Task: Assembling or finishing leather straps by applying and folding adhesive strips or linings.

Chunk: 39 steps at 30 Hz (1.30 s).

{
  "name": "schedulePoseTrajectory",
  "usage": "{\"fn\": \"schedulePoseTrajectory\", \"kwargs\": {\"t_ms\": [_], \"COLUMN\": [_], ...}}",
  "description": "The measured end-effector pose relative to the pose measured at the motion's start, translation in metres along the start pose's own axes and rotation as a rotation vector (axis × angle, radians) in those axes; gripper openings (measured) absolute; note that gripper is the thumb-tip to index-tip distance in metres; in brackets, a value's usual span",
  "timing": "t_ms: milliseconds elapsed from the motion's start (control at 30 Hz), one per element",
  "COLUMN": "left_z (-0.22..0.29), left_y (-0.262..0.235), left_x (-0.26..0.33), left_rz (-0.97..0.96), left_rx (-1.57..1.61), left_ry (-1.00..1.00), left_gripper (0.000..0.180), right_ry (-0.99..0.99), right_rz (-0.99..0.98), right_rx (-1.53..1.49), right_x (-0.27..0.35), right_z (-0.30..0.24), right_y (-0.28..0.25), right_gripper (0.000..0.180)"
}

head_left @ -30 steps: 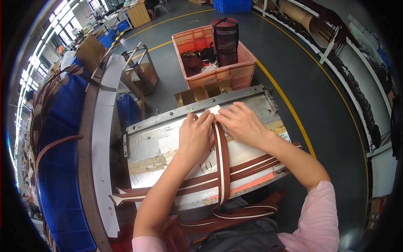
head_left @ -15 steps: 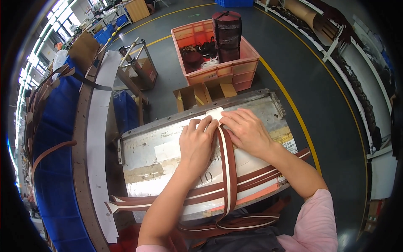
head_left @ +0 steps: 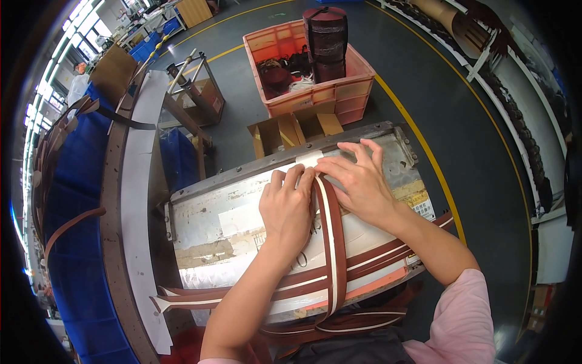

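Brown, cream-striped strap (head_left: pixel 338 261) runs down the metal worktable (head_left: pixel 197 227) from my left hand (head_left: pixel 286 209), fingertips pinched at its end. Whether my right hand (head_left: pixel 365 189) grips, I can't tell; I'd press evenly, edges aligned.

The left hand (head_left: pixel 286 206) and right hand (head_left: pixel 362 185) partly hide the far end of the brown strap (head_left: pixel 337 233).
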<state>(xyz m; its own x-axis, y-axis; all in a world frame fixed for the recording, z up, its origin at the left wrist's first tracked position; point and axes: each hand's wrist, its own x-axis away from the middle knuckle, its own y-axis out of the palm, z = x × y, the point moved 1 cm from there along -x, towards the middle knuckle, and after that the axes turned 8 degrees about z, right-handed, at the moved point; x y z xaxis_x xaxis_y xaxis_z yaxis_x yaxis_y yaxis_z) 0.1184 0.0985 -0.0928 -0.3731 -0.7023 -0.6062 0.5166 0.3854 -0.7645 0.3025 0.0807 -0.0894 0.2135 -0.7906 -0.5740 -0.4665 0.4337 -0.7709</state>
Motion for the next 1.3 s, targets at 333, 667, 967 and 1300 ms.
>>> {"fn": "schedulePoseTrajectory", "kwargs": {"t_ms": [333, 667, 967, 1300], "left_z": [0.0038, 0.0031, 0.0019, -0.0042], "left_y": [0.0001, -0.0021, -0.0006, -0.0005], "left_x": [0.002, 0.002, 0.0005, 0.0048], "left_rz": [-0.023, -0.05, -0.056, -0.047], "left_rx": [-0.039, -0.064, -0.051, -0.005], "left_ry": [-0.008, -0.022, -0.011, -0.045], "left_gripper": [0.057, 0.055, 0.058, 0.062], "right_ry": [-0.12, -0.092, -0.087, -0.096], "right_rz": [0.061, 0.045, 0.08, 0.088], "right_rx": [0.011, 0.039, 0.024, 0.079], "right_x": [-0.0026, -0.0016, -0.0015, -0.002], "right_z": [0.0033, -0.0004, -0.0004, -0.0035], "right_y": [0.0089, 0.0044, 0.004, 0.0047], "right_gripper": [0.033, 0.031, 0.03, 0.026]}}
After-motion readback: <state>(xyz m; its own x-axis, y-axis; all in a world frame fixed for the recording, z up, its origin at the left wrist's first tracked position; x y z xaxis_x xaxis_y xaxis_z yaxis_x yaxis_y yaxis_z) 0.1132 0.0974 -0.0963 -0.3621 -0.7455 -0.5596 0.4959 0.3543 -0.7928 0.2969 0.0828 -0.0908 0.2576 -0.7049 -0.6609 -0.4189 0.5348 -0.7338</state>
